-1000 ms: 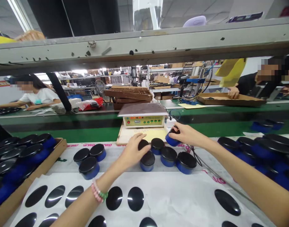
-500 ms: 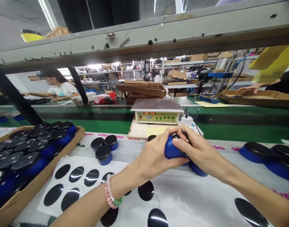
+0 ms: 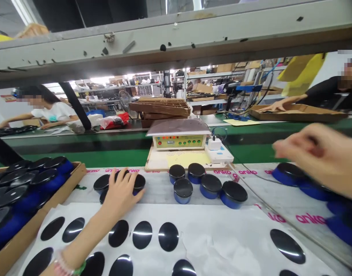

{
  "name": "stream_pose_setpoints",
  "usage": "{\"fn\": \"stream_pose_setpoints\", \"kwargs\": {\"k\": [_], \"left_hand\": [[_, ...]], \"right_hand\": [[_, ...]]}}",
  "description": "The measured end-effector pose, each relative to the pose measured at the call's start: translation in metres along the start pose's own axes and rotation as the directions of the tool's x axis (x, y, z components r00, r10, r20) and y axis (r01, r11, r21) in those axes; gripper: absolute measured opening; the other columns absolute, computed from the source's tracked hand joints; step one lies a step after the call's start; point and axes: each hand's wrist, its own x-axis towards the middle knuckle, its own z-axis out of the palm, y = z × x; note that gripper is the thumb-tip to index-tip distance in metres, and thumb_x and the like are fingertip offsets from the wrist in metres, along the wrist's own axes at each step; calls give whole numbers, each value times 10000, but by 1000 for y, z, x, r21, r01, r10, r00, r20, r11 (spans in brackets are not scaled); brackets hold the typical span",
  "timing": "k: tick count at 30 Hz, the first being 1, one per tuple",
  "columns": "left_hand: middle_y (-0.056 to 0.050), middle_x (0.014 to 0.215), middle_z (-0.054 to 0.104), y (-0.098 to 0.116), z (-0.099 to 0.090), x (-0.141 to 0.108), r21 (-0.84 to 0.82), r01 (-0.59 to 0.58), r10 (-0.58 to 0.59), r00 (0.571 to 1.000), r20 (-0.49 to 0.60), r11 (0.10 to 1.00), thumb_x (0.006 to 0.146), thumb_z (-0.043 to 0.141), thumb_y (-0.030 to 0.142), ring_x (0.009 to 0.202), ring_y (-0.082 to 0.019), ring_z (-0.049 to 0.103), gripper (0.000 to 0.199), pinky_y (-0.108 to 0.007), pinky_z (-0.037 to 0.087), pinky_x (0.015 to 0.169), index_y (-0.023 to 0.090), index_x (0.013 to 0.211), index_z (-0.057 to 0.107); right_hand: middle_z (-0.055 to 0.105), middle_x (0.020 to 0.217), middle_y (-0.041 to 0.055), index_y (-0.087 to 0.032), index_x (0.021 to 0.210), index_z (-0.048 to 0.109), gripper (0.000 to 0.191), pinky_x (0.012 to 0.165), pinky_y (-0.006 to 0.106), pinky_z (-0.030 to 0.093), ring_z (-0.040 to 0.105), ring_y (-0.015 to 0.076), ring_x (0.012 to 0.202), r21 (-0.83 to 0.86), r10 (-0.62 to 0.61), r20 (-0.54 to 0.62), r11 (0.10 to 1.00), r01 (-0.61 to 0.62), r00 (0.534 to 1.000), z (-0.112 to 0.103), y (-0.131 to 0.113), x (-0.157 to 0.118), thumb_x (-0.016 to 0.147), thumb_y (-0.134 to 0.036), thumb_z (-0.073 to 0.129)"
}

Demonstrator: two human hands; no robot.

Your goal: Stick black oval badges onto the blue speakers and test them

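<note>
My left hand [image 3: 120, 193] is low over a group of blue jars with black lids, its fingers spread. One jar [image 3: 139, 183] shows by its thumb and index finger; another [image 3: 101, 184] stands left of the fingers. At the right, my right hand [image 3: 316, 155] is raised and smeared by motion above more blue jars [image 3: 289, 173]; whether it holds anything is unclear. Several lidded jars [image 3: 211, 185] stand between my hands. A white sheet [image 3: 222, 234] with black ovals [image 3: 143, 234] lies in front of them.
A cardboard box [image 3: 39, 214] full of blue jars is at the left. Behind the jars stands a device [image 3: 178, 135] with lit buttons, beside a white power strip [image 3: 220, 153]. A shelf beam [image 3: 176, 38] crosses above. Co-workers sit across the green belt [image 3: 121, 153].
My hands have parted from the blue jar they held together, the left moving left and the right moving right. A jar now stands by my left thumb. The view has shifted right.
</note>
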Motion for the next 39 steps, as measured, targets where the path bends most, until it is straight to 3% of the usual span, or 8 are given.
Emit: {"fn": "stream_pose_setpoints", "kwargs": {"k": [3, 7, 13, 20, 25, 32, 34, 39], "left_hand": [[-197, 1265, 573, 30, 3, 3, 77, -80, 78, 996, 38, 994, 802, 604, 282, 1338, -438, 315, 346, -672, 125, 1078, 135, 1115, 612], [-194, 1433, 396, 88, 19, 10, -74, -216, 228, 938, 260, 974, 743, 688, 463, 1281, -414, 397, 703, -574, 417, 957, 182, 1343, 453], [-121, 1191, 539, 112, 35, 22, -162, -287, 324, 901, 289, 944, 841, 605, 264, 1073, -286, 552, 437, -424, 515, 866, 178, 1256, 497], [-142, 1227, 503, 121, 32, 21, -174, -294, 332, 905, 265, 940, 808, 629, 216, 1045, -295, 562, 279, -421, 529, 807, 154, 1053, 511], [-96, 1224, 540, 108, 40, 14, -185, -273, 312, 920, 235, 944, 803, 632, 204, 1065, -249, 566, 203, -378, 528, 828, 198, 926, 470], [-148, 1457, 406, 131, 48, 19, -165, -328, 355, 920, 169, 930, 852, 607, 208, 1313, -397, 355, 160, -609, 354, 994, 169, 994, 545], [-181, 1494, 339, 141, 42, 1, -188, -425, 459, 865, 202, 885, 862, 600, 325, 1334, -405, 347, 319, -601, 371, 1002, 156, 1127, 547], [-223, 1473, 332, 130, 32, -47, -360, -642, 735, 560, 383, 677, 819, 437, 689, 1344, -381, 360, 843, -549, 405, 1024, 135, 1442, 309]], "right_hand": [[605, 638, 26, -265, 751, 442, 369, 503, 360, 379, 540, 233, 506, -282, -46, 255, 952, 120, 966, 45, 17, -24, 735, -607, 580], [663, 878, 64, -248, 798, 431, 306, 566, 339, 402, 637, 279, 731, -306, -28, 490, 930, 202, 871, 90, 30, -38, 734, -485, 614], [596, 681, 24, -255, 728, 370, 289, 507, 308, 335, 562, 225, 578, -340, -10, 379, 929, 149, 925, 89, 35, -12, 745, -445, 587], [564, 665, 14, -240, 701, 352, 345, 536, 283, 347, 534, 188, 609, -232, -54, 305, 964, 129, 951, 129, 29, 17, 822, -535, 482], [545, 631, -10, -247, 713, 342, 313, 519, 286, 365, 522, 180, 564, -123, -64, 288, 987, 104, 956, 106, 16, 8, 844, -505, 461], [635, 1010, 43, -244, 734, 247, 377, 443, 264, 396, 554, 111, 499, 83, 2, 113, 996, -12, 994, 57, 7, -20, 883, -510, 468], [626, 959, 28, -243, 728, 252, 410, 403, 265, 366, 483, 81, 422, 201, 54, -53, 979, -43, 997, 45, 13, -26, 841, -501, 549], [573, 836, -3, -246, 706, 252, 410, 379, 281, 263, 361, 83, 429, 316, 156, -316, 947, -51, 936, 20, 23, -44, 835, -440, 590]]}}
